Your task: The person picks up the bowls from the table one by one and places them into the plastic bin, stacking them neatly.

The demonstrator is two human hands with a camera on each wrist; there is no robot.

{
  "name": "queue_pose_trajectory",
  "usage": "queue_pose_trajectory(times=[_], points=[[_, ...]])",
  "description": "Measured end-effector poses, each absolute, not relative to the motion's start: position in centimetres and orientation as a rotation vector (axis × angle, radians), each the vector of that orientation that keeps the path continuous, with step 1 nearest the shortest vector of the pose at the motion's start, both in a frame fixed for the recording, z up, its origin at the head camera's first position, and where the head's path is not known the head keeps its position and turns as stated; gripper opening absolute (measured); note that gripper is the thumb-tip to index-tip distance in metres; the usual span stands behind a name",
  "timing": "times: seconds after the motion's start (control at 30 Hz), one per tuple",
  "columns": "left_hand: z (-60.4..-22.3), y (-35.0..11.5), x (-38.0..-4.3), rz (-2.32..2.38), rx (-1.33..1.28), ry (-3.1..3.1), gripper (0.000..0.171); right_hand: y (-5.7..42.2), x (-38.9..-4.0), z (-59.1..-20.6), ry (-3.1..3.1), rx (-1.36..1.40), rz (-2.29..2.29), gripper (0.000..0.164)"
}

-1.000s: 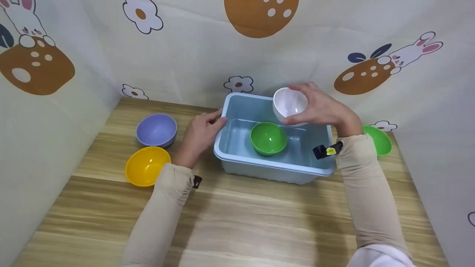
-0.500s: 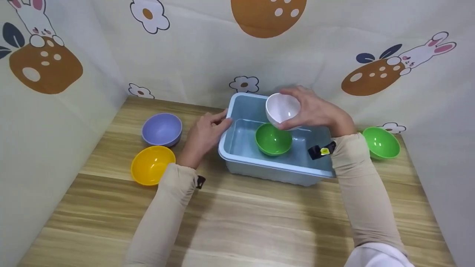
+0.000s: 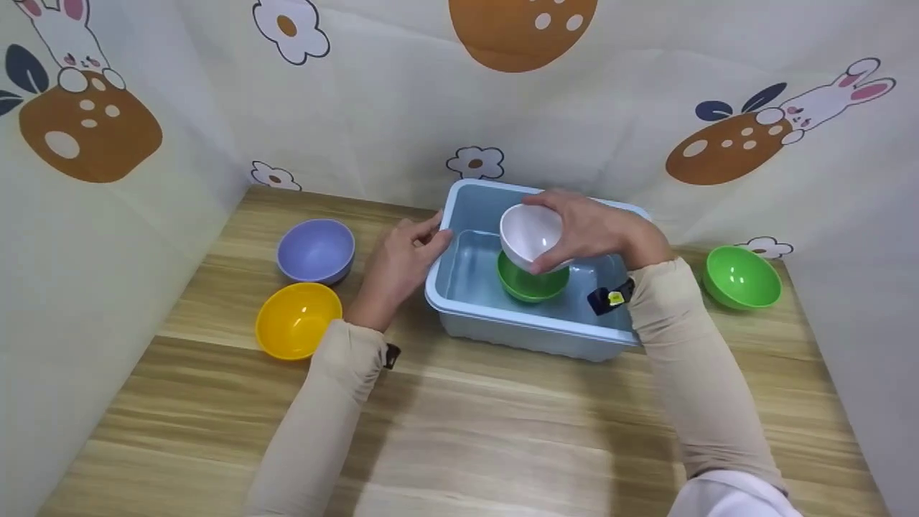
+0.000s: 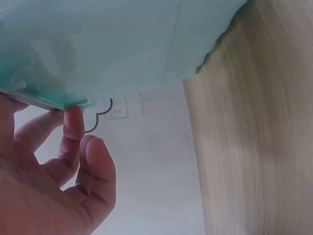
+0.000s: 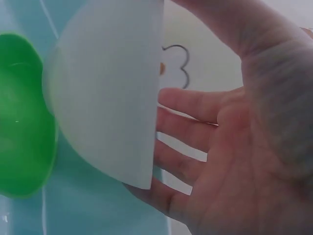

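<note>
My right hand (image 3: 592, 226) holds a white bowl (image 3: 528, 233) by its rim, thumb on the near side and fingers on the far side. The white bowl hangs right over a green bowl (image 3: 531, 286) inside the light blue plastic tub (image 3: 535, 321), covering part of it. In the right wrist view the white bowl (image 5: 107, 98) shows its smooth outside, its base close to the green bowl (image 5: 22, 117). My left hand (image 3: 402, 262) pinches the tub's left rim between thumb and fingers. From the left wrist, curled fingertips (image 4: 73, 122) show under the tub's edge.
Left of the tub, a purple bowl (image 3: 316, 250) and a yellow bowl (image 3: 298, 321) stand close together on the wooden table (image 3: 459, 424). Another green bowl (image 3: 741, 277) stands to the right. Patterned cloth walls (image 3: 380, 93) border the table at the back and sides.
My right hand has brought the white bowl left and down, from the tub's far right part to just over the green bowl. The left hand keeps its place at the rim. The view shifted slightly.
</note>
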State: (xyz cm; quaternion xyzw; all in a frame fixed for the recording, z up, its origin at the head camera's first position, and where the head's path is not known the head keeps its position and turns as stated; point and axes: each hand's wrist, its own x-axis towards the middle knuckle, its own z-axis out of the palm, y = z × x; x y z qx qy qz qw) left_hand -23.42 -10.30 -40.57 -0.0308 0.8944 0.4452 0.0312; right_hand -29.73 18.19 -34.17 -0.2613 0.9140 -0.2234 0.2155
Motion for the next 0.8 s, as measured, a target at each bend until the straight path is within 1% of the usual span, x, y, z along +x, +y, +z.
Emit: queue_pose_trajectory(times=[0.2, 0.37, 0.8], points=[[-40.6, -10.1, -23.4, 1.394, -0.113, 2.746, 0.053, 17.6, -29.6, -34.9, 2.531, -0.749, -0.569, 0.107], [-40.6, -10.2, -23.4, 1.386, -0.119, 2.721, 0.054, 17.0, -29.5, -35.5, 2.521, -0.715, -0.528, 0.110], [-40.7, -10.2, -23.2, 1.385, -0.140, 2.691, 0.053, 16.3, -29.3, -37.3, 2.530, -0.711, -0.387, 0.103]])
